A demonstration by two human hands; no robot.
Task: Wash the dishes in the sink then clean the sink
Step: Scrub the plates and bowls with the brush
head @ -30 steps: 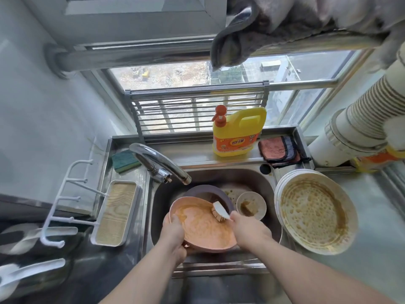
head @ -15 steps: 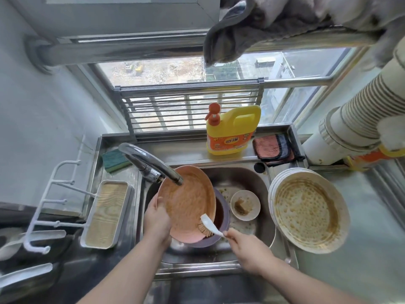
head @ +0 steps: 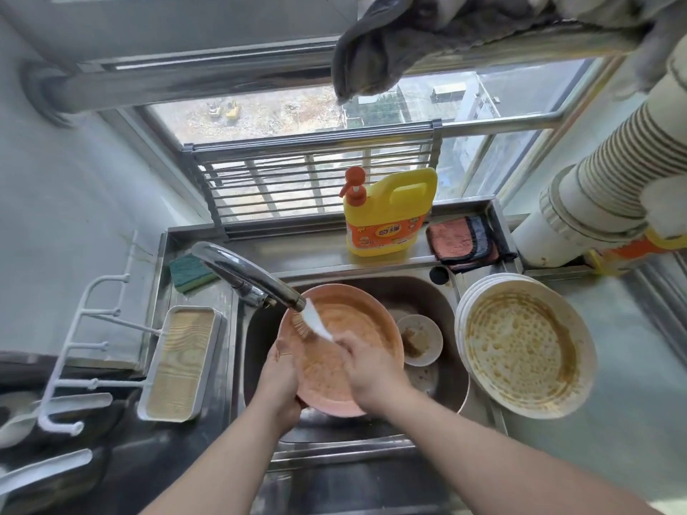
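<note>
Pink plate (head: pixel 357 369), brush (head: pixel 314 323), unreadable detergent label (head: pixel 383 234)

bright window (head: pixel 297 117) daylight, wide-angle edge warping

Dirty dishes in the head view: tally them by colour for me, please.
Round pink plastic plate, gripped by left hand: 1
Small white sauce-stained dish in sink: 1
Stack of white plates, count unclear: 1 stack
Total: 2 dishes plus 1 stack
</note>
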